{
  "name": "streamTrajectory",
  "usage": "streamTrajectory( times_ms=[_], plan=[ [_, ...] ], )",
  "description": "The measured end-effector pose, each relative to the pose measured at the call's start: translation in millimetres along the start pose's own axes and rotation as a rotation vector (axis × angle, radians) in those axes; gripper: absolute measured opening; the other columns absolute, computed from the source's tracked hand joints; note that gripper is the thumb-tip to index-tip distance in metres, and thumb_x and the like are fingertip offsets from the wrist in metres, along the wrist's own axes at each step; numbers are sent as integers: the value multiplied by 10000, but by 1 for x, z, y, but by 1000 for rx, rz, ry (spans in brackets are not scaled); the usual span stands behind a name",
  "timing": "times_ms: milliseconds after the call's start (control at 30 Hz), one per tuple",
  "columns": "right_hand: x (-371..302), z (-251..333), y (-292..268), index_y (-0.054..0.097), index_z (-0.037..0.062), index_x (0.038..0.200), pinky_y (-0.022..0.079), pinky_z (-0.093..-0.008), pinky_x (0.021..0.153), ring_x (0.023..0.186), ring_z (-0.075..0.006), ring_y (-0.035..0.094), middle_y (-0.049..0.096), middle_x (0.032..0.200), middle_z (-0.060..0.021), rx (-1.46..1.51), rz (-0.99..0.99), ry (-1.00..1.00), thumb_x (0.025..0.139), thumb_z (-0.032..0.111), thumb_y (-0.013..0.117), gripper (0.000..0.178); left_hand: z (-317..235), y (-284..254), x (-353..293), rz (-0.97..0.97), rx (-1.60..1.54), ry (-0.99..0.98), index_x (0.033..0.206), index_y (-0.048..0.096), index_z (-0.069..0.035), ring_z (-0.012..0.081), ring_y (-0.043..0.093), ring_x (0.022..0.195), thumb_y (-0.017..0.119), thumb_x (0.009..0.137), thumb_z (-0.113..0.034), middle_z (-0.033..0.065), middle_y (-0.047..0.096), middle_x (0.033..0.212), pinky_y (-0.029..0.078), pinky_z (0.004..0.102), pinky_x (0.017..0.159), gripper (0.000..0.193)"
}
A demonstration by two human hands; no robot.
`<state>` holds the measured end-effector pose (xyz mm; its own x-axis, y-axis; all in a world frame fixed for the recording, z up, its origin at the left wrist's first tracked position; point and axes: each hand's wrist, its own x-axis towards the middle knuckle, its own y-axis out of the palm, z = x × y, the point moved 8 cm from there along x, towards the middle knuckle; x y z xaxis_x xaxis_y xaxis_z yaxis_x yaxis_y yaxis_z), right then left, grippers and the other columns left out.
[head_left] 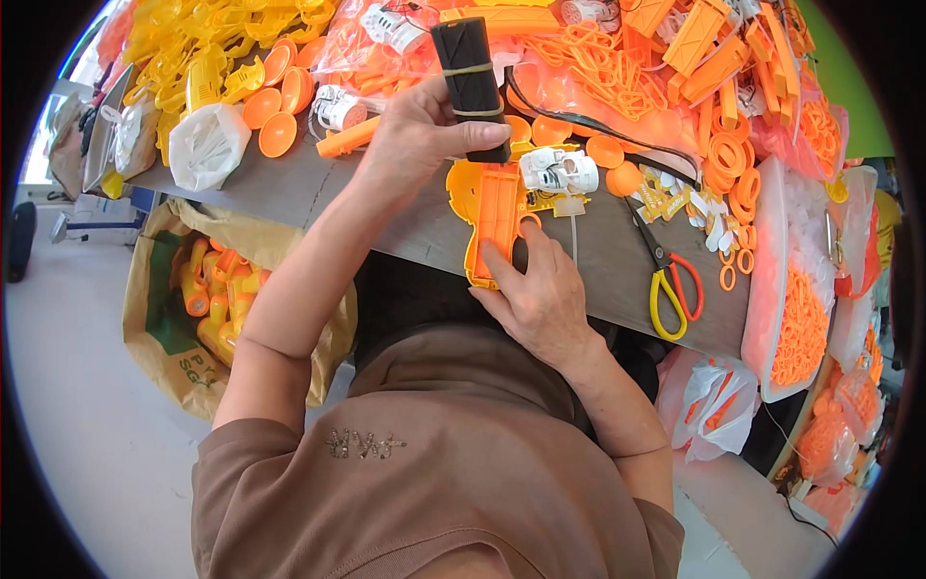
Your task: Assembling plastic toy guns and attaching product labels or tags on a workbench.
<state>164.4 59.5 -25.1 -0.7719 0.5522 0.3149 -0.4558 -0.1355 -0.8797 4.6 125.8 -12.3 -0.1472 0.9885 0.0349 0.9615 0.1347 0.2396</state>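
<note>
Raised over the table, my left hand [410,135] is closed round a black rectangular block [467,58] that has tan rubber bands wound about it. Below it, a yellow plastic toy shell [463,191] lies at the table's front edge with an orange rectangular part [499,207] set in it. A white motor-like unit [559,171] sits at the shell's right side. My right hand [542,291] grips the shell's lower end, thumb at its near edge and fingers on the orange part. The palm hides some of that end.
Scissors [666,275] with red and yellow handles lie right on the grey table [617,227]. Orange and yellow parts pile up behind, with orange cups [278,135] and a white bag [207,148] at left. A paper sack [154,289] of orange-yellow pieces stands left; a bin [772,376] stands right.
</note>
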Motion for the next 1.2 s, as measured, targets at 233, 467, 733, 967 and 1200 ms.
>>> streamTrajectory(
  times_ms=[233, 467, 733, 967, 1200],
  plan=[
    [0, -3, -1, 602, 78, 1117, 480, -380, 740, 900, -330, 560, 458, 1158, -247, 11, -14, -9, 646, 237, 790, 531, 17, 8, 5, -23, 12, -23, 1067, 583, 16, 112, 622, 830, 720, 798, -61, 46, 641, 921, 521, 264, 776, 311],
    [1, -3, -2, 593, 81, 1125, 475, -368, 705, 840, -304, 552, 462, 1116, -233, 53, -3, -10, 643, 231, 791, 543, 19, 6, -2, -88, 138, 105, 1099, 549, 20, 105, 625, 847, 712, 800, -38, 53, 642, 938, 523, 256, 776, 346],
    [1, -2, -1, 582, 69, 1113, 450, -339, 637, 745, -255, 522, 479, 1085, -242, 67, -50, -21, 630, 235, 786, 550, 15, 12, -14, -89, 269, 287, 1097, 522, 27, 120, 624, 858, 684, 798, 37, 69, 636, 937, 525, 267, 768, 340],
    [-1, 0, 3, 578, 18, 1104, 404, -325, 577, 703, -254, 502, 507, 1032, -254, 23, -144, -28, 671, 303, 743, 543, 23, 2, -17, -189, 260, 287, 1051, 537, 40, 207, 630, 893, 599, 820, 36, 153, 645, 990, 504, 335, 831, 240],
    [-5, -3, 0, 608, -5, 1041, 380, -296, 558, 686, -212, 483, 515, 1013, -251, -44, -249, -17, 756, 230, 614, 369, 14, 6, -17, -189, 406, 342, 1024, 538, 34, 203, 637, 821, 590, 829, -18, 158, 646, 956, 524, 331, 775, 208]
  ],
)
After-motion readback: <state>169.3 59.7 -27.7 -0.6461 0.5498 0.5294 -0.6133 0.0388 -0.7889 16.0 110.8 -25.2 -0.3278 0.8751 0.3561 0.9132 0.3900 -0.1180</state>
